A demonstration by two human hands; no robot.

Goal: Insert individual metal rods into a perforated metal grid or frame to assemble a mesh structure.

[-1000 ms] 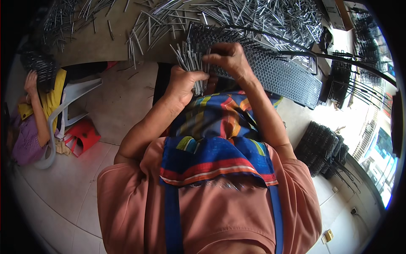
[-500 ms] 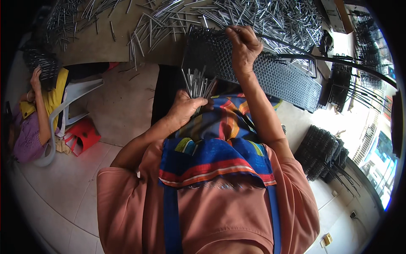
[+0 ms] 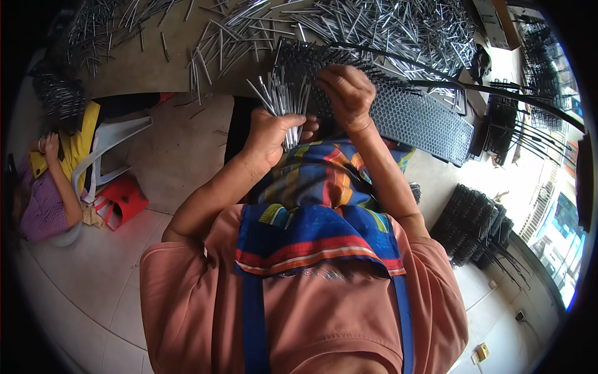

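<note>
**Left hand point(image 3: 266, 136) loaded, and the worktop point(image 3: 140, 70) has rods to spare!**

And there's the bundle of metal rods point(image 3: 283, 103), clasped in the left fingers just off the worktop's near edge, above the patterned apron point(image 3: 330, 171), tips fanning up and outward. The right hand point(image 3: 349, 93) is up beside it, fingers curled in tight in front of the perforated panel point(image 3: 423, 121); whether a rod sits in that pinch, there's no telling from here.

How far along? One good fistful is gathered, but it looks like plenty is left: a great heap of loose rods point(image 3: 398, 31) sprawls over the far right part of the worktop, with more strewn toward the far left corner.

And it's crowded! The panel slants along the near edge, right of the bundle, and a long black bar point(image 3: 498, 89) cuts across behind it, a likely snag for a reaching arm. A cardboard box point(image 3: 498, 23) sits by the far right corner. Black wire racks point(image 3: 470, 224) lie stacked on the floor point(image 3: 93, 280) to the right; over on the left, a co-worker point(image 3: 47, 215) sits near a red container point(image 3: 131, 194).
</note>
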